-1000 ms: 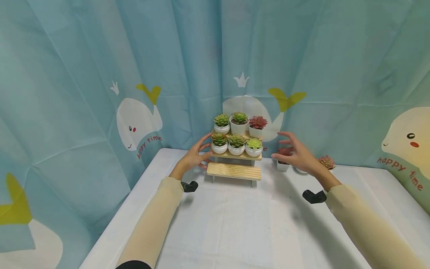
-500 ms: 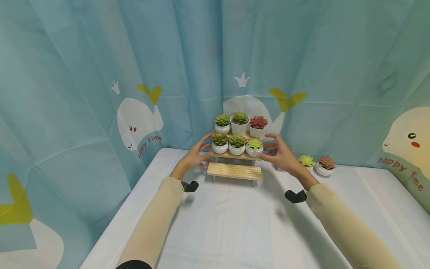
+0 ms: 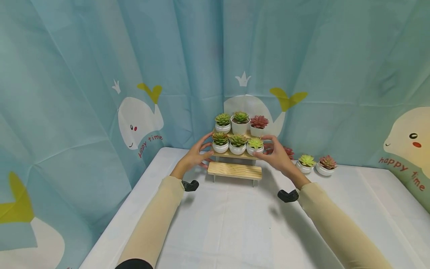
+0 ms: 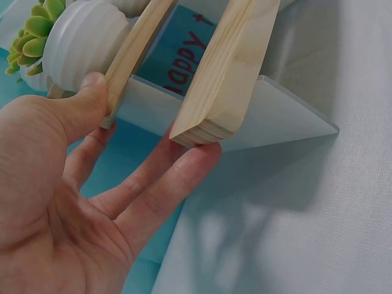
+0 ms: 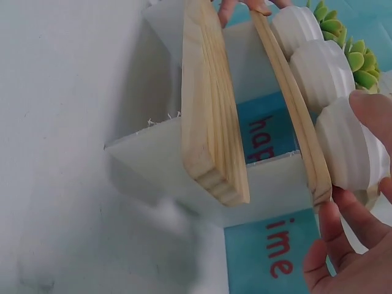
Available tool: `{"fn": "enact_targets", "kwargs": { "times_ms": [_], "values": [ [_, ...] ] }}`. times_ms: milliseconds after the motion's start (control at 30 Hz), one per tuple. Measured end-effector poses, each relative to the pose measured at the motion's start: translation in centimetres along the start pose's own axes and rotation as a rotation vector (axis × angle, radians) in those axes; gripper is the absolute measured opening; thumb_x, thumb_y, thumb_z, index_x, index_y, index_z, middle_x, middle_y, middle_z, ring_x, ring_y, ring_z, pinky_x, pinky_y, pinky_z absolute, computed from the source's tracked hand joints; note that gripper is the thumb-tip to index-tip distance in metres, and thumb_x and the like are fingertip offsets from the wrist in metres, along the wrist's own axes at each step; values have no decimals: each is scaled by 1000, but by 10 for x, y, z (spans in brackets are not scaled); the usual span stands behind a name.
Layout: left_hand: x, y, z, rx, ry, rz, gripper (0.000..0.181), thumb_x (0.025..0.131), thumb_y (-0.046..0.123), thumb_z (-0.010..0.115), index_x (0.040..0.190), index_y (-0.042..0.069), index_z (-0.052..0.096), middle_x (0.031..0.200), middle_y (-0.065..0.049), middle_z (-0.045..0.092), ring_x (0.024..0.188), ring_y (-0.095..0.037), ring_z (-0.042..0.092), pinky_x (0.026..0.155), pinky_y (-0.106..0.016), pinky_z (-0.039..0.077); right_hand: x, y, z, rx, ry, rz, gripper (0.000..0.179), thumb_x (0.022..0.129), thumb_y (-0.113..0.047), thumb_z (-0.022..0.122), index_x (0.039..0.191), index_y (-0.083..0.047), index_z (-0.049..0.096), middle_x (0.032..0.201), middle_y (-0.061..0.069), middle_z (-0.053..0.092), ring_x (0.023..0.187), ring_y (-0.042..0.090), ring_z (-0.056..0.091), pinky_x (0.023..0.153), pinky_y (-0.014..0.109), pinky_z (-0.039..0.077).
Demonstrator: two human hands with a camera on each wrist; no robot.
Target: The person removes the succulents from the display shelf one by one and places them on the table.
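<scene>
A three-tier wooden plant stand (image 3: 234,170) holds small succulents in white pots on its top and middle boards; its bottom board is bare. My left hand (image 3: 192,157) grips the stand's left end. In the left wrist view, the thumb (image 4: 92,98) lies on the middle board's end and fingertips touch the bottom board (image 4: 211,92). At the other end, my right hand (image 3: 277,155) is around the light-green potted succulent (image 3: 255,144). In the right wrist view, the thumb overlaps its white pot (image 5: 346,144), and fingers meet the middle board's end (image 5: 320,184).
To the right stand a light-green potted succulent (image 3: 306,161) and a pinkish one (image 3: 326,164). A red succulent (image 3: 289,152) shows partly behind my right hand. A blue curtain (image 3: 188,74) hangs close behind the stand, at the back of the white-covered table (image 3: 235,224).
My right hand has moved left, away from the loose pots, to the succulent at the middle board's right end. My left hand stays at the stand's left end.
</scene>
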State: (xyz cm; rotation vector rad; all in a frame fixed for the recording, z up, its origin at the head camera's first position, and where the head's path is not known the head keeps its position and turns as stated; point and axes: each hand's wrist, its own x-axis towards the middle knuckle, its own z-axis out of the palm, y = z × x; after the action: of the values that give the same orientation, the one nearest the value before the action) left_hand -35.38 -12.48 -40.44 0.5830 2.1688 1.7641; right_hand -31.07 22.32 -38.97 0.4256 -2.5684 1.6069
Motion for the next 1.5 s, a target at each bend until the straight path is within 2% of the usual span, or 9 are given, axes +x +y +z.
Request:
{"fn": "enact_targets", "kwargs": {
  "times_ms": [200,633,767,1033,1300,1500],
  "values": [
    [2,1,1,-2,7,-4,78,104,19,63,163,46,20,169,-13,20,116,-54,62,75,-56,61,1,1,3,-1,14,-7,68,92,-31,81,146,-13,43,134,21,54,108,34,57,86,45,50],
    [2,0,0,4,13,2,78,105,16,62,163,44,19,169,-14,21,107,-53,66,77,-63,58,-2,-5,5,-37,-4,43,70,93,-34,80,150,-15,44,135,20,55,113,35,55,86,45,50],
    [1,1,0,1,13,0,78,105,17,63,163,44,19,169,-14,21,110,-53,65,77,-62,59,-2,-5,4,-40,-4,44,71,93,-34,80,151,-15,44,134,20,55,112,35,56,87,45,50],
    [2,1,0,-15,-2,1,78,105,17,62,164,43,18,169,-14,18,134,-49,50,75,-56,60,-1,-2,3,-49,-4,34,70,92,-34,80,149,-14,45,134,21,56,112,35,56,89,47,50],
    [2,1,1,-17,0,3,78,105,15,61,164,43,18,169,-14,18,132,-51,52,75,-57,60,-2,-5,3,-55,0,31,69,92,-35,80,148,-15,46,134,19,56,112,35,57,89,48,50],
    [1,0,0,-7,2,-5,78,105,17,62,163,45,18,169,-14,18,121,-54,58,76,-56,60,-5,-8,1,-88,-7,14,71,91,-36,81,149,-14,47,134,20,57,112,35,58,89,50,51]
  ]
}}
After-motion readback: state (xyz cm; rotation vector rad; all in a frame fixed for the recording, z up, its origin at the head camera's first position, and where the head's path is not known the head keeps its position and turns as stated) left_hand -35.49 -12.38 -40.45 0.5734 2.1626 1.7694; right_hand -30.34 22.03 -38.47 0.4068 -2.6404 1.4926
